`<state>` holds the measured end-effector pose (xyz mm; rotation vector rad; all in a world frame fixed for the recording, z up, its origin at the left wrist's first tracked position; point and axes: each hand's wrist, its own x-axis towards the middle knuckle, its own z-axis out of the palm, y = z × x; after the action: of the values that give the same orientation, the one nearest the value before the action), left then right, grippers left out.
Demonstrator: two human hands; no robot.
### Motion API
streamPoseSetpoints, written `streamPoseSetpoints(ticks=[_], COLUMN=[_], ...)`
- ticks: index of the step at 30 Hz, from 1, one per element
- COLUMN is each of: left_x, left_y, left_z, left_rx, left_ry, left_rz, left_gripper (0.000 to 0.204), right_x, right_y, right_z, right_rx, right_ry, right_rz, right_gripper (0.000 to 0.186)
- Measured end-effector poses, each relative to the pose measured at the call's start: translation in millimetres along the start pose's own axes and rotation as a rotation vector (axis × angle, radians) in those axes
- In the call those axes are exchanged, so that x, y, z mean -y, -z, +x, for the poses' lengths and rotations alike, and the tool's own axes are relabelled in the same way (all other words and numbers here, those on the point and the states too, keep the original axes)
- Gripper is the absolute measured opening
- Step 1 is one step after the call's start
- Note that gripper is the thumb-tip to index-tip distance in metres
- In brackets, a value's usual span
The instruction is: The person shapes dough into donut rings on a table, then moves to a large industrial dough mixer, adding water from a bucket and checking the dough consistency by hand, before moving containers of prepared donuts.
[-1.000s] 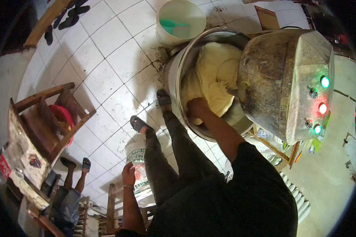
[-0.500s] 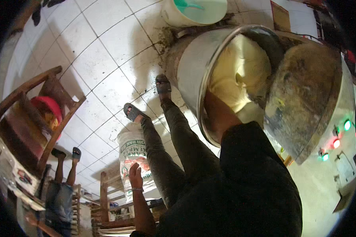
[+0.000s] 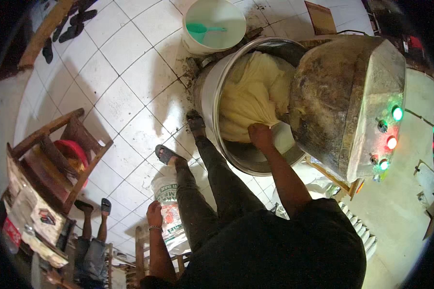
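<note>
In the big metal mixing bowl (image 3: pixel 216 103) lies a large mass of pale yellow dough (image 3: pixel 253 91). My right hand (image 3: pixel 261 136) reaches over the bowl's near rim, closed on the dough's near edge, and folds of the dough draw together toward it. The fingertips are hidden in the dough. Just right of the bowl is the mixer's worn head (image 3: pixel 332 91), which covers part of the dough. My left hand (image 3: pixel 154 214) hangs low beside a white printed sack (image 3: pixel 171 212), its fingers loosely bent and nothing seen in them.
Beyond the bowl stands a white bucket (image 3: pixel 193 45) with a green scoop (image 3: pixel 197 31) in it. Lit buttons (image 3: pixel 392 142) glow on the mixer. At left are a wooden stand (image 3: pixel 48 137) and a red basin (image 3: pixel 74 154). Another person's legs (image 3: pixel 101 226) show at lower left.
My view has shifted, with the mixer now farther left. My right arm has drawn back from deep in the bowl, and the hand now shows, pulling dough toward the near rim.
</note>
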<state>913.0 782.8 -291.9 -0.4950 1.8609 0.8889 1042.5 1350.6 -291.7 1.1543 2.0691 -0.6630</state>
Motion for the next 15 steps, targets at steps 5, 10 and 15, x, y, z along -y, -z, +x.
streamPoseSetpoints(ticks=[5, 10, 15], left_x=[-47.3, -66.8, -49.0], left_y=[-22.4, -43.7, -39.3], left_z=[12.4, 4.0, 5.1], left_rx=[0.028, 0.094, 0.135], left_ry=[-0.147, -0.173, -0.212], left_rz=[0.133, 0.126, 0.197], left_gripper=[0.037, 0.037, 0.038], right_x=[38.3, 10.4, 45.3], right_y=[-61.2, -37.3, 44.6], right_z=[78.6, 47.2, -63.3], right_rx=[-0.026, -0.020, -0.696], right_ry=[-0.254, -0.020, -0.451], right_rz=[-0.155, 0.520, 1.394], right_gripper=[0.031, 0.048, 0.055])
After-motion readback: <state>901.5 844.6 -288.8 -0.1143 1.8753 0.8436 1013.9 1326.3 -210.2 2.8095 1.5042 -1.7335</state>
